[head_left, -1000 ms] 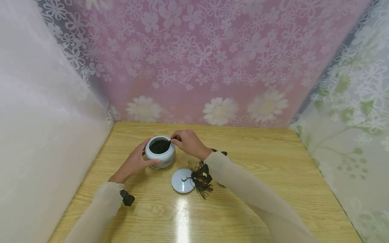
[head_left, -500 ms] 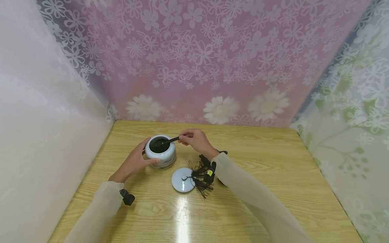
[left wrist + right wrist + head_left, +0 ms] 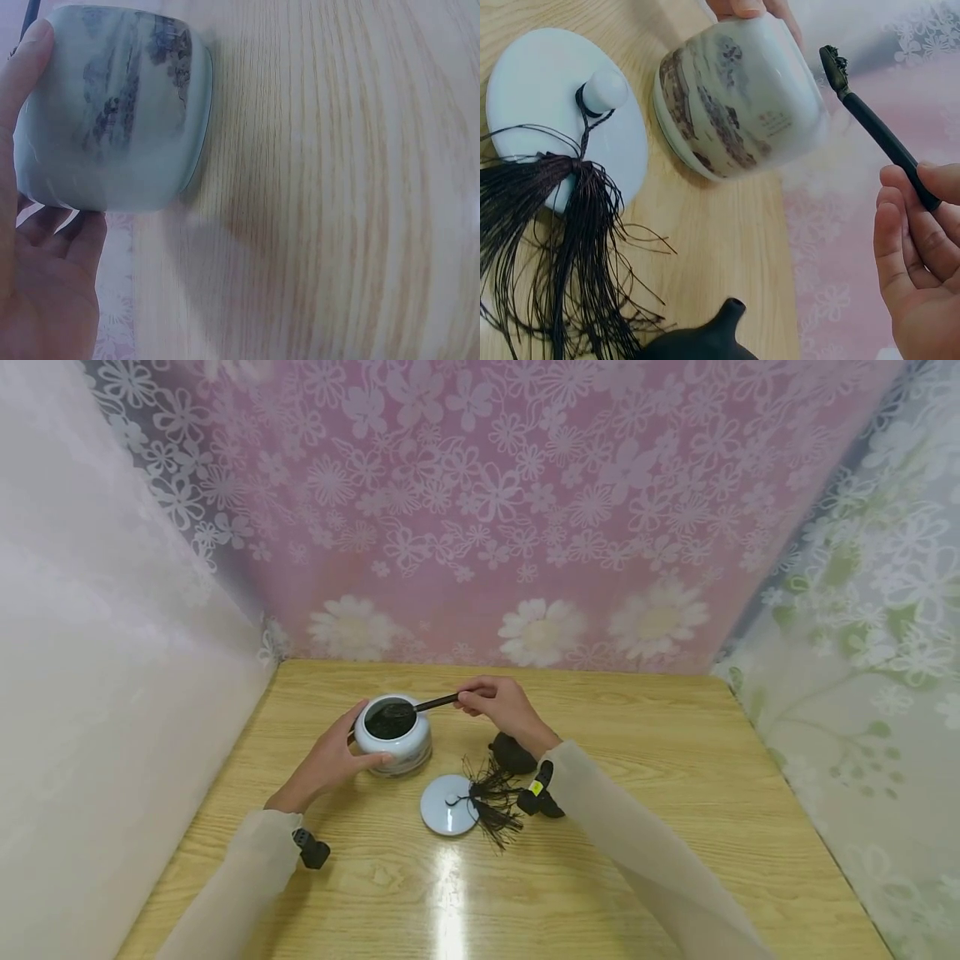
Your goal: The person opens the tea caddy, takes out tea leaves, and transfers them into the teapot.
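Observation:
A white ceramic jar (image 3: 408, 760) with a painted landscape stands on the table, dark tea leaves (image 3: 388, 725) showing through its mouth. My left hand (image 3: 327, 767) grips its side, thumb at the front and fingers around the far side. In my right hand (image 3: 507, 707), the end of a dark tea scoop (image 3: 438, 702) is pinched between thumb and fingers. The right wrist view shows a small heap of leaves in the scoop's bowl (image 3: 834, 69), beyond the jar's rim. From the head view, that bowl overlaps the jar's mouth.
In front of the jar lies its round white lid (image 3: 438, 817), a dark tassel (image 3: 498, 806) tied to its knob. A black teapot (image 3: 512, 754) sits under my right wrist, its spout showing in the right wrist view. A pink floral curtain (image 3: 480, 527) hangs behind the table.
My right hand has moved right, drawing the scoop up from inside the jar; more of its handle shows, and its bowl is now at the mouth. My left hand stays on the jar.

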Demonstrator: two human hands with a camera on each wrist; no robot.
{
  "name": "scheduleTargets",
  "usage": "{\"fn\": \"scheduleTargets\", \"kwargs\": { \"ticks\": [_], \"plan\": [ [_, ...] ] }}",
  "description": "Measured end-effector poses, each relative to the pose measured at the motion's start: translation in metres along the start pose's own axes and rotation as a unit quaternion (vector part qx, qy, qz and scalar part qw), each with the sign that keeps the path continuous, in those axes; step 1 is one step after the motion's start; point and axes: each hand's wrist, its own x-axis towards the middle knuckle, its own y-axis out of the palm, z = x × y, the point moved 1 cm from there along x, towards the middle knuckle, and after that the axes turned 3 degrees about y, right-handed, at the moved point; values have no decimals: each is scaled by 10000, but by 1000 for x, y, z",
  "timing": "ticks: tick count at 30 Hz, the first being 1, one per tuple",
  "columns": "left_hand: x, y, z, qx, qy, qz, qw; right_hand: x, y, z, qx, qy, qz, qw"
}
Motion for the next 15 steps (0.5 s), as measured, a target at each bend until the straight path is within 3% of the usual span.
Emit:
{"fn": "scheduleTargets", "kwargs": {
  "ticks": [6, 15],
  "plan": [
    [0, 1, -2, 46, 27, -10, 10000, -8, -18, 2, -82, 60, -178, 9998],
    [-1, 1, -3, 87, 40, -10, 10000, -30, -61, -2, -48, -158, -382, 9991]
  ]
}}
